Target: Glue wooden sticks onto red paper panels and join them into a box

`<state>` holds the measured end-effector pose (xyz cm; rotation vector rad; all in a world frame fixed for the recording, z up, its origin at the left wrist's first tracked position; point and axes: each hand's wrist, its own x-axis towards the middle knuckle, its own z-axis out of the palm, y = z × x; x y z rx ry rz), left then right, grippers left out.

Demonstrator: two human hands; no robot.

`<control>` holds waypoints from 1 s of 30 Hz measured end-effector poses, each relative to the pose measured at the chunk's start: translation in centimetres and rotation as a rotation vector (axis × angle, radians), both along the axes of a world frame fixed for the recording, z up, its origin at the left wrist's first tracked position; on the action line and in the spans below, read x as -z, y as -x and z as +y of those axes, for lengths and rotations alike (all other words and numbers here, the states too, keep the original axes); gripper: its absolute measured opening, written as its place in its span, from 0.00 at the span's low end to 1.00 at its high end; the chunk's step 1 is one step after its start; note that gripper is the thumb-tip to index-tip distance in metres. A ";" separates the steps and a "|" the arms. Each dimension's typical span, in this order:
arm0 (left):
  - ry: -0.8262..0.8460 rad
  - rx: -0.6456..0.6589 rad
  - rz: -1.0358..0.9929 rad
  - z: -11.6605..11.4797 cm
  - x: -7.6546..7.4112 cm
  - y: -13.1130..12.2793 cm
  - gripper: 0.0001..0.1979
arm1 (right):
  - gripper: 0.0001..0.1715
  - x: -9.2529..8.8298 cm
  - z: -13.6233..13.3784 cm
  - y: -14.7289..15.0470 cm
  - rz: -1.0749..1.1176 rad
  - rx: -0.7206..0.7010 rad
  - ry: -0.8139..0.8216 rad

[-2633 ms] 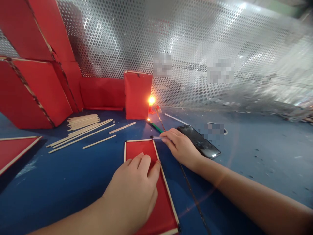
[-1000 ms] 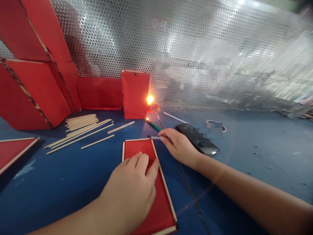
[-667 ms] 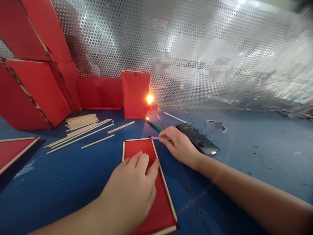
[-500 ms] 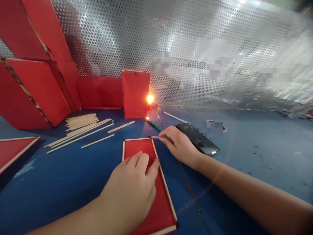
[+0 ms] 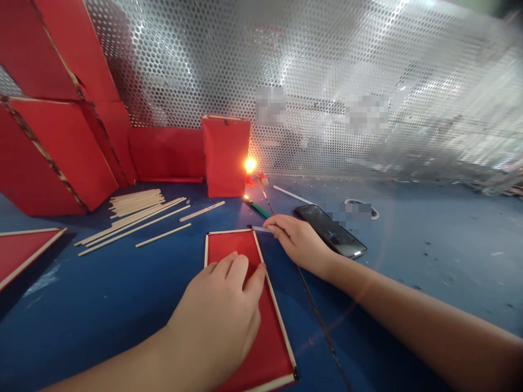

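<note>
Near centre on the table, our left hand lay across the red panel, grip hidden from us; a slip there could have skewed its far-right corner. Panel's long axis ran away from us; right hand pinched a translucent stick by that corner.

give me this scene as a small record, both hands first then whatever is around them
Left hand: resting on the wood-edged red panel
Right hand: holding a translucent stick; its dark end is at the panel's far right corner, contact unclear
Light: bright orange glow, probably a flame, by the right edge of the upright red box
Loose pieces: wooden sticks lying left of the panel's far end
Phone: flat, just beyond the right hand
Surface: blue table
Background: perforated metal sheet
</note>
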<state>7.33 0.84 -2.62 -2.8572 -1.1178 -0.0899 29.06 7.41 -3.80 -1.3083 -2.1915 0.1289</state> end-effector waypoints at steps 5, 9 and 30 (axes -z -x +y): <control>-0.002 -0.001 0.015 0.1 0.0 0.1 0.25 | 0.15 -0.1 0.0 0.0 -0.016 -0.019 0.028; 0.004 0.004 0.000 -0.1 -0.1 -0.1 0.26 | 0.15 -0.2 -0.1 -0.1 -0.014 -0.023 0.046; 0.075 -0.170 0.073 0.8 -3.7 1.0 0.10 | 0.15 -2.5 -2.0 -1.6 0.027 -0.254 0.298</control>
